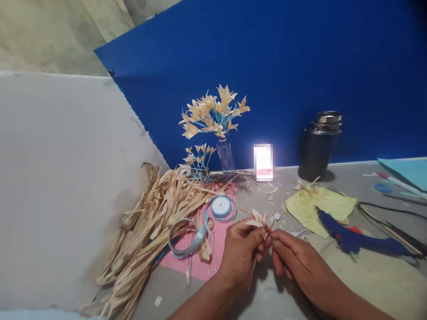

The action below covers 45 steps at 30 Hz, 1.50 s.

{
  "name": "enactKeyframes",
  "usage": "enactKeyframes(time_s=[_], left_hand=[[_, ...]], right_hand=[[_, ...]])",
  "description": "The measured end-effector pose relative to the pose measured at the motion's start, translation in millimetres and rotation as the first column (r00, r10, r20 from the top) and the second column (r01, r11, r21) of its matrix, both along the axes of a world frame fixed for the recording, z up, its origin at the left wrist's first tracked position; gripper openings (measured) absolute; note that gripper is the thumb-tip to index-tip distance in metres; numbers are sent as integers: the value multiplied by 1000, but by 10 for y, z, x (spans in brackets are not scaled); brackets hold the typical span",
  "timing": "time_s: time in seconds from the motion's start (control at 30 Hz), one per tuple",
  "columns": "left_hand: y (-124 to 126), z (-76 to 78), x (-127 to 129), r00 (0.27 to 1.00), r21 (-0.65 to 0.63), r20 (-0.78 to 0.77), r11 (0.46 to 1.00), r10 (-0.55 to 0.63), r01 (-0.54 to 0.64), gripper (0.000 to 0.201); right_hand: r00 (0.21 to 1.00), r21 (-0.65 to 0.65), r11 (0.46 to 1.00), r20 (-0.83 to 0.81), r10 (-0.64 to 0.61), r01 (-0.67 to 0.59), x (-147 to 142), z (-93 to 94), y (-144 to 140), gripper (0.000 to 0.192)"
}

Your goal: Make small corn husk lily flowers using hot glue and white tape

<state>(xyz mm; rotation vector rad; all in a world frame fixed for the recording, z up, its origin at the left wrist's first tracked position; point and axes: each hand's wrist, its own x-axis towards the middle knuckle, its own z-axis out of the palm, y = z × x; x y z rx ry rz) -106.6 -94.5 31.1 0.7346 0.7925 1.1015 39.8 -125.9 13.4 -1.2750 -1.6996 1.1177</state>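
Observation:
A pale flower made of dried husk (259, 218) stands up between my hands, its pointed petals spread. My left hand (240, 249) is closed around its lower part, thumb pressed against the fingers. From the other side, my right hand (295, 255) pinches at the flower's base with thumb and fingertips; the exact spot gripped is partly hidden. Left of my hands lies a spool of light blue ribbon (221, 207) on a pink sheet (218, 240), and beside it a roll of pale blue tape (171, 242) with its end loose.
A heap of dried husks (147, 235) covers the left. Behind stand husk flowers (210, 111) in a clear bottle (225, 155), a bright pixelated object (263, 162) and a dark flask (318, 149). On the right, a blue glue gun (363, 240) overlaps yellow paper (303, 204).

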Motion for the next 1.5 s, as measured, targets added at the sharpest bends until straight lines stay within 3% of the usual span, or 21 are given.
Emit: enactKeyframes(time_s=[0.17,0.37,0.53,0.7,0.83,1.1,1.5], left_hand=[[-38,95,-31,997,148,-58,987,-53,61,56],[-85,149,-34,994,238,-96,969,-47,69,34],[-85,115,-42,976,363,-197,932,88,-11,28],[-56,65,-44,977,325,-167,943,135,-74,17],[-52,103,-42,974,341,-166,936,154,-90,15],[-33,189,-44,983,200,-128,974,131,-104,41],[-1,142,-49,993,90,-17,989,117,-115,40]], right_hand=[[998,57,998,-55,-24,27,64,5,49,43],[1000,170,985,-11,-25,27,90,40,57,40],[1000,170,985,15,6,-8,76,70,29,34],[999,88,995,-1,-54,54,83,35,54,25],[994,100,989,13,-108,107,81,8,75,24],[996,140,988,52,-72,64,65,58,39,21],[996,95,995,92,-7,-2,73,99,20,23]])
